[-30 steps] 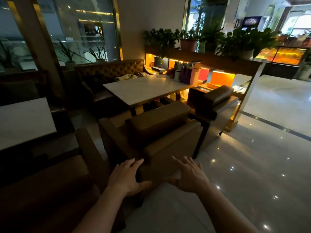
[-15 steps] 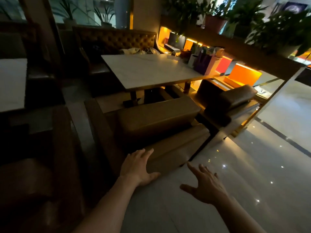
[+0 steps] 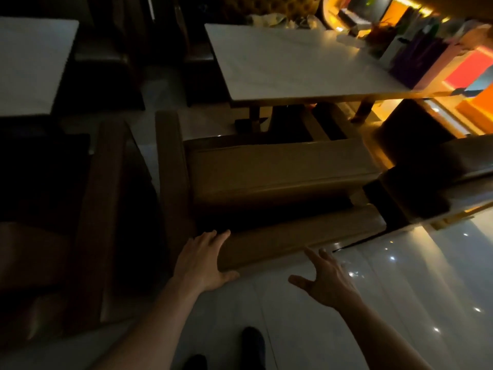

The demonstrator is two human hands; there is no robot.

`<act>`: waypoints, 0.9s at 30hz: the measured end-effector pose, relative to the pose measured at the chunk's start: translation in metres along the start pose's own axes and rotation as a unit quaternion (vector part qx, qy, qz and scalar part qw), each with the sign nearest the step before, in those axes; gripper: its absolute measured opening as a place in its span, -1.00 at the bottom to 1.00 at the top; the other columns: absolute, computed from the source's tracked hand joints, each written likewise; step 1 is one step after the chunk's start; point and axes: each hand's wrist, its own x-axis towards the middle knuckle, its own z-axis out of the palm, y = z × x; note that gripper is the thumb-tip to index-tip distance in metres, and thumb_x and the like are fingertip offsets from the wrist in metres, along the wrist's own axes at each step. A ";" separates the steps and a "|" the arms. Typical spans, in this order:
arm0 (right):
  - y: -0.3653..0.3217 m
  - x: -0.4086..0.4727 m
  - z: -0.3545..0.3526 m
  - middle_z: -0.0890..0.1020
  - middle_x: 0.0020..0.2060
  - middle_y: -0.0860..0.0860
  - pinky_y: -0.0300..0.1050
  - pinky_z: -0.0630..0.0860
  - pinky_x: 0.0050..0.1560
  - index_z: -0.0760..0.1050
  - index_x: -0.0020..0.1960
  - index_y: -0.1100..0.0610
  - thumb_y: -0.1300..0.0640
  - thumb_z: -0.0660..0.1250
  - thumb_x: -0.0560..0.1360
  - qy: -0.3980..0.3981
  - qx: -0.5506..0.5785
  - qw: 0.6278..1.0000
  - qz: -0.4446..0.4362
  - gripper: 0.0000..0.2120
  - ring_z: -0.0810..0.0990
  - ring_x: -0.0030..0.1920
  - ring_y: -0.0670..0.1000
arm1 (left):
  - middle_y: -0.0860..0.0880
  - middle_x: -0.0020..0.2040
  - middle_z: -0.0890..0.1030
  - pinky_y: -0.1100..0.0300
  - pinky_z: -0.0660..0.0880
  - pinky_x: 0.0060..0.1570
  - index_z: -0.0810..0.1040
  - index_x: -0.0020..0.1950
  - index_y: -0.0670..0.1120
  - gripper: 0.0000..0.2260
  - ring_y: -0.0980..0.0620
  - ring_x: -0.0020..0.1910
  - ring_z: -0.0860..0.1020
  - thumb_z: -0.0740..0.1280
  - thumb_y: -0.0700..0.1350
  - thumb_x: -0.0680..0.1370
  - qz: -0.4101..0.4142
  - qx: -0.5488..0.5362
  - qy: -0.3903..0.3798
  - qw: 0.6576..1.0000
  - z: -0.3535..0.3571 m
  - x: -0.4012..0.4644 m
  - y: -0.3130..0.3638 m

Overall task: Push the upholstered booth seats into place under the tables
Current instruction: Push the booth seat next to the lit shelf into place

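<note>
The brown upholstered booth seat [image 3: 277,177] stands on the glossy floor [image 3: 400,303] before the white counter [image 3: 298,60], its front edge just under the counter's near edge. The left hand [image 3: 202,260] presses flat on the seat's back, fingers straight. The right hand [image 3: 328,281] hovers just beside it, spread, released. Another seat [image 3: 106,209] stands to the left.

The left hand [image 3: 204,259] is resting flat, fingers straight, on the back edge of the brown booth seat [image 3: 277,180]; the right hand [image 3: 326,280] is hovering spread just beside that edge; the seat is facing the white worktop [image 3: 290,62]; dark shoes [image 3: 252,343] are showing on the glossy floor [image 3: 416,289].
</note>
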 end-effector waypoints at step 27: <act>0.059 0.154 0.000 -0.08 0.61 0.06 0.54 0.03 0.42 -0.29 0.50 -0.26 -0.43 0.43 0.25 -0.026 -0.188 0.971 -0.147 0.13 -0.20 0.56 0.28 | 0.02 0.48 0.33 -0.04 0.12 0.47 0.15 0.54 0.13 0.03 -0.06 0.44 0.27 0.45 0.46 0.18 -0.079 -0.015 0.042 0.996 0.081 0.065 0.014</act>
